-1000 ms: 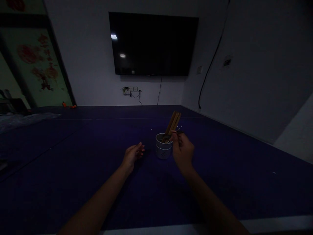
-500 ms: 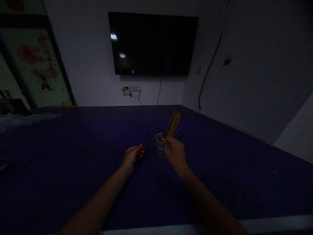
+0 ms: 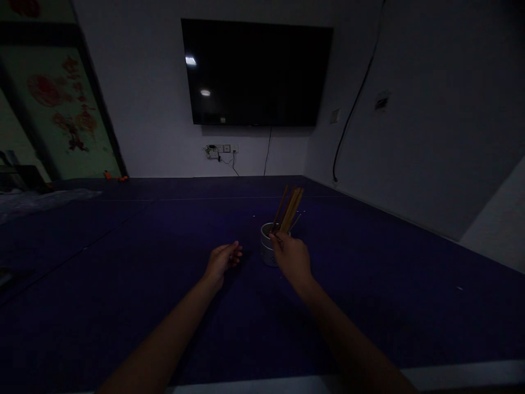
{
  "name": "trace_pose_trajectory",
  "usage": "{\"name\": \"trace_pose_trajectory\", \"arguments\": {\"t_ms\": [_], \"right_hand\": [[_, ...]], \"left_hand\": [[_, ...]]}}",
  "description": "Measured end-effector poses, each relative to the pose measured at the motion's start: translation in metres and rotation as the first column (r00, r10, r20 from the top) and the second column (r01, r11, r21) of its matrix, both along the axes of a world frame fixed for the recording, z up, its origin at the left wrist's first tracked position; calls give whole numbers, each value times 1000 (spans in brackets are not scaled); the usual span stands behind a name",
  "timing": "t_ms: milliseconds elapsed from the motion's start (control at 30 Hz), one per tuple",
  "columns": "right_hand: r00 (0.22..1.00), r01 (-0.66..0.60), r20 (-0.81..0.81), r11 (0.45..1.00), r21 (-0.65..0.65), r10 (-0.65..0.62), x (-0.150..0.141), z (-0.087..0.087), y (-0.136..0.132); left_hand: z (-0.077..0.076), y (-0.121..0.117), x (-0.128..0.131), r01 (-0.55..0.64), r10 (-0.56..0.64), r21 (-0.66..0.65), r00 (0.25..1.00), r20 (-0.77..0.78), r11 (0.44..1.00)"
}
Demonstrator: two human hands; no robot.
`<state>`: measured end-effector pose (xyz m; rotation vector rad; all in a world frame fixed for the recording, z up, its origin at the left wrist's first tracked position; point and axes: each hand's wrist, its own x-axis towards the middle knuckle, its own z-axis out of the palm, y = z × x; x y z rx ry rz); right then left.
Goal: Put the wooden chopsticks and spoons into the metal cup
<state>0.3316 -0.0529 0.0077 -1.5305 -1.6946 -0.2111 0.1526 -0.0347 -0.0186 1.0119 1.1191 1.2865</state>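
Observation:
A grey metal chopstick holder (image 3: 268,254) with small holes in its side stands upright on the dark blue tabletop (image 3: 254,328). Several wooden chopsticks (image 3: 293,208) lean out of it to the right, and a thinner stick (image 3: 296,220) slants beside them. My right hand (image 3: 293,261) is at the holder's right rim, hiding part of it. Its thumb and fingers are closed on a single brown chopstick (image 3: 281,204), which rises left of the bundle. Left of the holder and apart from it, my left hand (image 3: 220,262) rests with loosely curled fingers, holding nothing.
A television (image 3: 258,74) hangs on the far wall above sockets (image 3: 223,149) and cables. Crumpled clear plastic (image 3: 45,201) lies at the left. Small orange objects (image 3: 117,178) sit at the back left. A black cable (image 3: 356,104) runs down the right wall.
My right hand has moved left from beside the holder to its rim. The chopstick in it now stands steeply at the bundle's left. My left hand has hardly moved.

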Motion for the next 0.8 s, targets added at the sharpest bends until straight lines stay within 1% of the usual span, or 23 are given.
{"name": "trace_pose_trajectory", "arguments": {"t_ms": [200, 300, 400, 433, 500, 567, 633, 700, 767, 800], "right_hand": [[999, 12, 32, 1000, -14, -12, -1, -3, 1], [1000, -1, -11, 1000, -9, 1, -2, -2, 1], [995, -21, -98, 999, 26, 23, -4, 1, -2], [990, -27, -135, 998, 61, 35, -5, 2, -3], [973, -14, -227, 985, 170, 53, -3, 4, -5], [939, 30, -335, 954, 298, 75, 3, 5, -4], [893, 64, -433, 919, 389, 121, 16, 4, 1], [853, 16, -481, 911, 413, 203, 34, 0, 11], [793, -118, -530, 929, 351, 301, 52, -6, 25], [750, -217, -563, 933, 288, 348, 60, -10, 32]], "left_hand": [[0, 0, 0, 1, -1, -3, 1000, -16, 1000], [1, -1, 0, 0, 0, 0, 1000, -13, 1000], [1, -1, -1, 3, -3, -4, 1000, -2, 1000], [1, -1, -1, 4, -4, -6, 1000, -1, 1000], [1, -1, -1, 4, -5, -8, 1000, -1, 1000], [1, 0, -1, 7, -7, -9, 1000, -5, 1000], [0, 1, -1, 7, -7, -12, 1000, -8, 1000], [0, 1, -2, 4, -4, -16, 1000, -10, 1000], [0, 1, -3, 0, 0, -15, 1000, -8, 1000], [0, 1, -3, 1, -1, -13, 1000, -6, 1000]]}}
